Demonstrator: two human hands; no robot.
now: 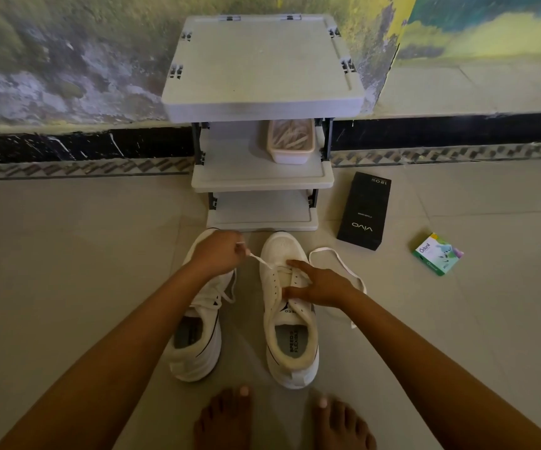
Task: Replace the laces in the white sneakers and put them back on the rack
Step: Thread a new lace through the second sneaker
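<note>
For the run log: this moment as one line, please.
left hand: pinches lace end taut | right hand: presses right white sneaker at eyelets | left white sneaker: on floor beside it, before shoe rack

We are in a home: a plastic shoe rack (262, 92) stands on the tiled floor (68, 254) against a stained painted wall (68, 60), and our feet (227, 420) are bare.

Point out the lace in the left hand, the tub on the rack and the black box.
lace (260, 260): head view, taut stretch just off the left hand (219, 251).
tub (290, 156): head view, front wall.
black box (364, 211): head view, middle of its top face.
</note>
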